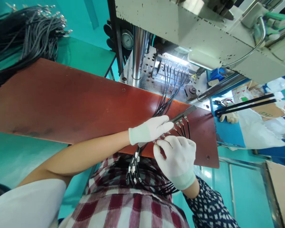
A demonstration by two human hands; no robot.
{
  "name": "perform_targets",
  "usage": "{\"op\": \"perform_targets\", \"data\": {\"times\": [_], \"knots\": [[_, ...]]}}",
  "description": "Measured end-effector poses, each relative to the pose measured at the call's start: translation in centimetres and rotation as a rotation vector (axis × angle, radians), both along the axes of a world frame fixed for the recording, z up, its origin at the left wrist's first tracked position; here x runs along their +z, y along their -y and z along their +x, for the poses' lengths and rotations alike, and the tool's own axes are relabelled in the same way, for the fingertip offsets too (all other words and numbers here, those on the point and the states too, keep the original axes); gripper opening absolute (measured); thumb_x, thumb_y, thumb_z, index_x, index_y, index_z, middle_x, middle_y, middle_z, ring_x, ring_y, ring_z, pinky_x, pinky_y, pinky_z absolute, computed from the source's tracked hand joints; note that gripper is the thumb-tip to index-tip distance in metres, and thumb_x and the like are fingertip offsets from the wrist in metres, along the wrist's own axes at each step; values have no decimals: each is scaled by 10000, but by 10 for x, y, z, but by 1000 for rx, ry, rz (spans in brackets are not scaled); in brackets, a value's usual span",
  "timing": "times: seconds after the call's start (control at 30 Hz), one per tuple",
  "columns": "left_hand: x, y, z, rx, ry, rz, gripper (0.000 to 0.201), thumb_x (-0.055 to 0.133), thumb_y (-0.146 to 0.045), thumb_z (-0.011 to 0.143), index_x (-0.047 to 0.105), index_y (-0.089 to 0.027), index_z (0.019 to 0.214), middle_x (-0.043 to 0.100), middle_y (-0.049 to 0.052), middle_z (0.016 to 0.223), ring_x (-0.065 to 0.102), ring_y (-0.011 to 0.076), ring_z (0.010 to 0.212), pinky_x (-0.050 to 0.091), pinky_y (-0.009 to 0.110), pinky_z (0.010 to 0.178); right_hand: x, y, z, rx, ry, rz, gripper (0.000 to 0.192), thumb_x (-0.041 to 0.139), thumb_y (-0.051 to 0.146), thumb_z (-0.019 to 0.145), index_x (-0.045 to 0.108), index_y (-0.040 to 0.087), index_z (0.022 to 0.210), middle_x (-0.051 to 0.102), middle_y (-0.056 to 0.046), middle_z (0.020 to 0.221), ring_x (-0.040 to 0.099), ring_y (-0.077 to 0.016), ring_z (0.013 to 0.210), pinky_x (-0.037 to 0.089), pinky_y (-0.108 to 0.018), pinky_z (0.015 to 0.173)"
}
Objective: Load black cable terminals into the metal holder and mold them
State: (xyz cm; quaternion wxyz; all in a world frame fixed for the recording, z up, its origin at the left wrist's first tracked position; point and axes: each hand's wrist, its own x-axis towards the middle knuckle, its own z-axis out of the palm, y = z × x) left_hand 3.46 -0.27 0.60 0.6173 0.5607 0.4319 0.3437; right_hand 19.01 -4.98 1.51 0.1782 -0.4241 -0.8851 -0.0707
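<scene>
My left hand [152,129], in a white glove, lies across a narrow metal bar [184,114], with fingers on either side gripping it. Along the bar's near edge sit several cable ends with small metal terminals [178,124]; black cables hang from them. My right hand [177,155], also gloved, is bent in a pinch at the bar's near edge, its thumb and index finger at a cable terminal [154,141]. The fingertips partly hide that terminal. Below the bar, a bundle of black cables with silvery ends [134,169] hangs against my lap.
A press machine [156,19] stands ahead, with several cables [172,76] running from its lower die [168,68] onto the brown board [85,104]. Steel posts [138,53] flank the die. A large cable pile [38,34] lies at far left. Plastic bags [263,129] and a glove [229,117] lie right.
</scene>
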Motion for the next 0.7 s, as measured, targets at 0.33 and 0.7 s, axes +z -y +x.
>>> {"op": "perform_targets", "data": {"times": [0.33,0.7], "knots": [[-4,1,-2,-24,-24,54,272,413,-370,967,397,-192,762,418,-59,669,444,96,620,380,240,603,2,-11,7,46,-56,-35,134,654,285,868,708,242,753,630,11,702,527,-148,707,305,-344,692],[-3,-10,27,-159,-586,212,328,419,-487,949,394,-219,761,424,-30,624,407,146,540,285,278,565,30,-127,81,153,509,-231,229,528,105,897,712,191,1002,706,-52,900,616,-159,798,386,-267,691]]}}
